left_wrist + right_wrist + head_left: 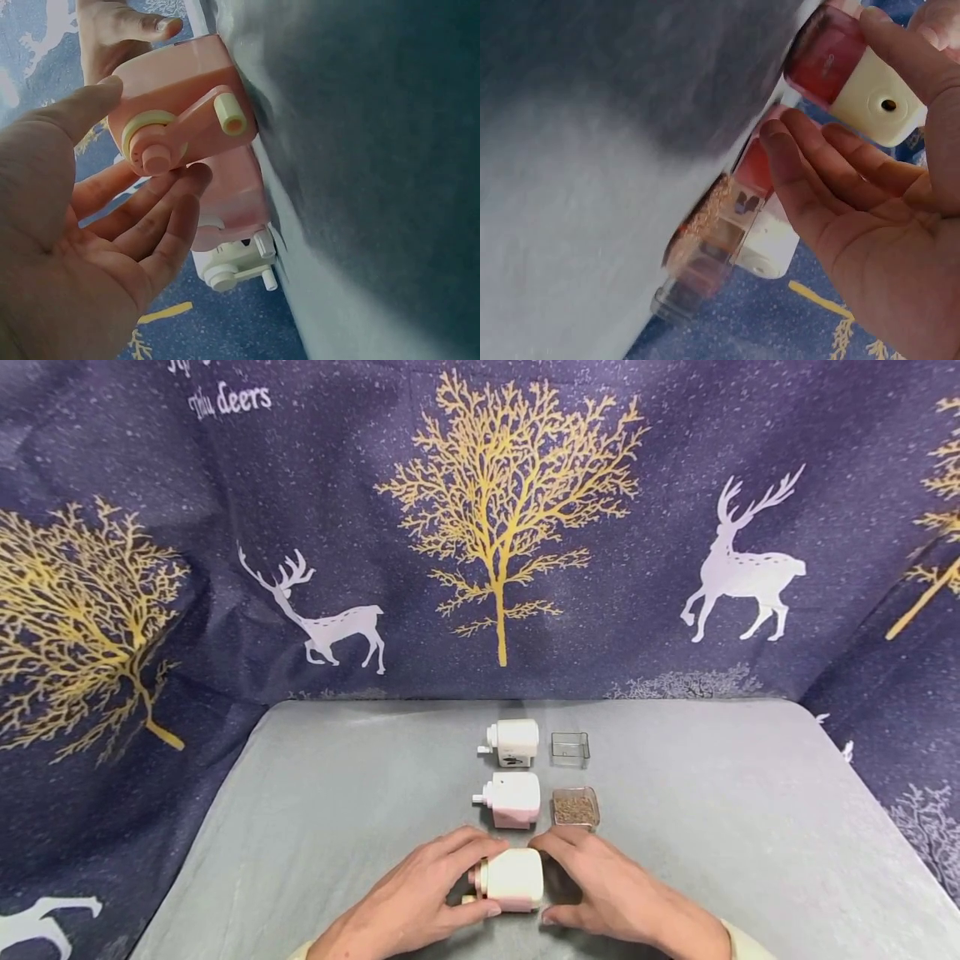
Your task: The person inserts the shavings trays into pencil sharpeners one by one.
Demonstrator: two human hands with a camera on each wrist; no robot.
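pink-and-cream crank sharpener [513, 878] — upright, handle [195, 124] to the left, on grey table [337, 777]

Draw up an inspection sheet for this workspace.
Surface: grey table, creases not discernible.
Job's things: near sharpener between the hands, crank on its left, pencil hole on its right.
Clutter: middle sharpener and far sharpener beyond it; near tray and far tray to their right, the nearer holding shavings.
Hands: left hand at the crank side, right hand opposite.
Cables: nothing seen.
Surroundings: dark blue cloth behind.
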